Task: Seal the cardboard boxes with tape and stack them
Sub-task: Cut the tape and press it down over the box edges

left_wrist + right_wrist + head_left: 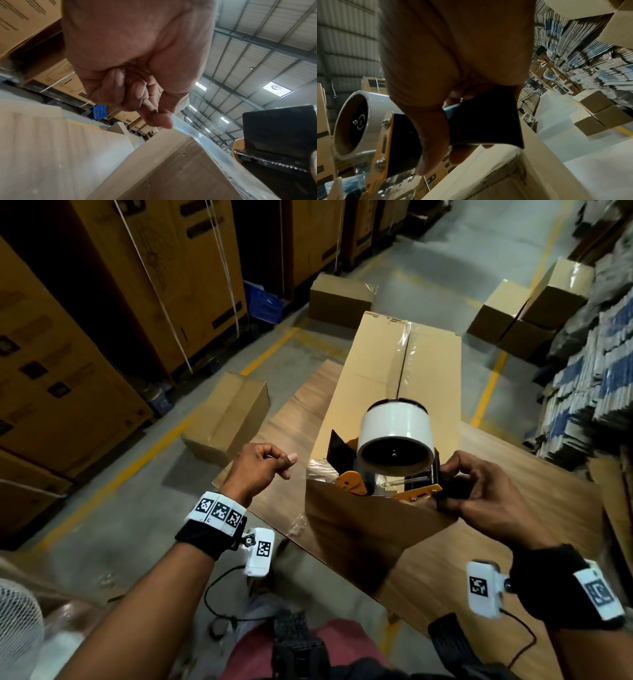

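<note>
Two hands: lower centre of the head view, at the near end of the box.
Right hand [486, 494]: curled round the black handle of the orange-and-black tape dispenser with white roll [394, 440].
Left hand [255, 470]: fingers curled, thumb and forefinger pinching a clear tape strip [188, 129].
Long brown cardboard box [376, 378]: centre frame on the wood-grain table [534, 508], clear tape along its top seam.
Smaller cardboard boxes [339, 296]: on the floor beyond, upper frame.
</note>
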Demonstrator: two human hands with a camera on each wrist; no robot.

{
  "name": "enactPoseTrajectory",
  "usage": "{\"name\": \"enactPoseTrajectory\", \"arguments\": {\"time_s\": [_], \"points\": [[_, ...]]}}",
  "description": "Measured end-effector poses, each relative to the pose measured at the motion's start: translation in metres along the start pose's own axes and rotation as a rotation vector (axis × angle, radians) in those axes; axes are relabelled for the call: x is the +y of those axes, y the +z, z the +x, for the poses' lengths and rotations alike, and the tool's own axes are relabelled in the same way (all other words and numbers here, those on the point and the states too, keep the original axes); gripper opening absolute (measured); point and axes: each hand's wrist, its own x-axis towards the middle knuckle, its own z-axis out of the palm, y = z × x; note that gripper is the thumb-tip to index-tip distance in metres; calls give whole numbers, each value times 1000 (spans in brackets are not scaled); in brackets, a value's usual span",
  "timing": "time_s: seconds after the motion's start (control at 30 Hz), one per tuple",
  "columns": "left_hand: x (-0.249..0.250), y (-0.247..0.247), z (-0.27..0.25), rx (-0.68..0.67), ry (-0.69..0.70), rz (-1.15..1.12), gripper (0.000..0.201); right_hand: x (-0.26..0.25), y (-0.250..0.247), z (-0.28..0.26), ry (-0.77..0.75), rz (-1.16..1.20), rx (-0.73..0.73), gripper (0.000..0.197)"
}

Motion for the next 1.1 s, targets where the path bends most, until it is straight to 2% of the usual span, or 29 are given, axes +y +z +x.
{"name": "enactPoseTrajectory", "arguments": {"time_s": [0.1, 0.43, 0.47, 0.57, 0.63, 0.7, 0.73, 0.8, 0.83, 0.87, 0.97, 1.03, 1.1], "points": [[-4, 2, 0, -59, -12, -42, 21, 5, -1, 4, 23, -35, -21, 42], [-31, 15, 9, -331, -274, -339, 28, 12, 2, 10, 40, -149, -52, 44], [-34, 16, 9, -336, -309, -335, 35, 12, 2, 10, 38, -166, -48, 44], [-44, 21, 9, -378, -453, -275, 73, 15, 0, 11, 28, -206, -43, 46], [-51, 28, 7, -393, -480, -309, 90, 14, 0, 12, 25, -225, -53, 46], [-54, 32, 6, -285, -407, -354, 89, 15, -1, 13, 34, -238, -59, 45], [-55, 32, 4, -208, -323, -372, 75, 15, -1, 14, 37, -245, -67, 45], [-56, 32, -4, -30, -80, -347, 34, 15, -1, 13, 26, -243, -91, 44], [-56, 32, -9, 30, 51, -334, 29, 15, -1, 13, 16, -237, -103, 44], [-55, 32, -16, 50, 181, -306, 42, 15, -1, 12, 9, -240, -112, 43], [-55, 40, -30, -33, 496, -72, 75, 15, -1, 12, 9, -267, -120, 43], [-62, 51, -36, -49, 550, 80, 88, 15, -1, 11, 11, -274, -124, 41], [-75, 60, -43, -61, 518, 198, 98, 13, -1, 11, 5, -286, -125, 40]]}}
